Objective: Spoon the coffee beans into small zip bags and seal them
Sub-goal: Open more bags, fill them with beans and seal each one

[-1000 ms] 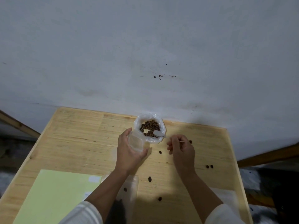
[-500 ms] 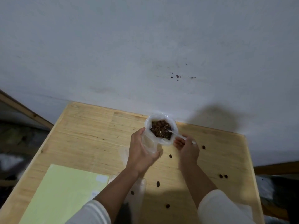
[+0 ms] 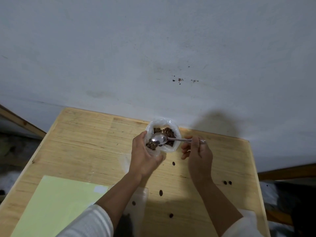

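Since half a second earlier, my right hand [image 3: 199, 152], pinching the silver metal spoon [image 3: 159, 139], had swung its bowl leftward over the small clear zip bag [image 3: 151, 147] gripped by my left hand [image 3: 145, 156].

**Dim room, one warm pool of light on the counter**

The scene is dim overall; the wall [image 3: 153, 48] reads a flat grey-blue; the brightest patch falls on the counter [image 3: 89, 142] around the middle, warm and yellowish; a soft-edged shadow lies on the wall at upper right of the counter, and another darkens the near edge between the forearms; the spoon [image 3: 159, 139] bowl gives a small glare; wide-angle bending curves the counter edges; corners are murky and soft.
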The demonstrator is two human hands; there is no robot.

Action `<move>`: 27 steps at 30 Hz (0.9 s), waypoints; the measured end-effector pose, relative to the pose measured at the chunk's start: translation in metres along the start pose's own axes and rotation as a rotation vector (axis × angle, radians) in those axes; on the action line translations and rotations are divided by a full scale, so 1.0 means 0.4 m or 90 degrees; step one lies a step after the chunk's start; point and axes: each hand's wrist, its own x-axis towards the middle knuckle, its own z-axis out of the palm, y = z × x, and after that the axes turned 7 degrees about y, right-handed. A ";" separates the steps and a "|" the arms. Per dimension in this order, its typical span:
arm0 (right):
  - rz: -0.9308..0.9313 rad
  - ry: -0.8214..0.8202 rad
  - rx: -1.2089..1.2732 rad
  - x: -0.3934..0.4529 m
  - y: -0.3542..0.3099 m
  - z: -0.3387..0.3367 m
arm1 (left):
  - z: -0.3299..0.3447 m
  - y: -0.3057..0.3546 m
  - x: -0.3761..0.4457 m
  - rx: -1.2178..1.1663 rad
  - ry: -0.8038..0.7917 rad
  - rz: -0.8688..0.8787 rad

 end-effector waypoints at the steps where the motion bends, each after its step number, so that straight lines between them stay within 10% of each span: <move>1: -0.008 0.025 -0.013 0.001 -0.001 0.002 | -0.001 0.000 -0.001 -0.002 -0.001 0.000; 10: 0.133 0.174 -0.287 0.081 0.105 0.061 | -0.006 -0.005 -0.002 0.001 -0.003 0.002; 18: 0.468 0.208 0.162 0.105 0.110 0.104 | -0.006 -0.002 0.001 0.000 -0.015 -0.005; 27: 0.377 0.153 0.131 0.091 0.065 0.038 | -0.003 0.002 0.002 -0.015 -0.017 -0.018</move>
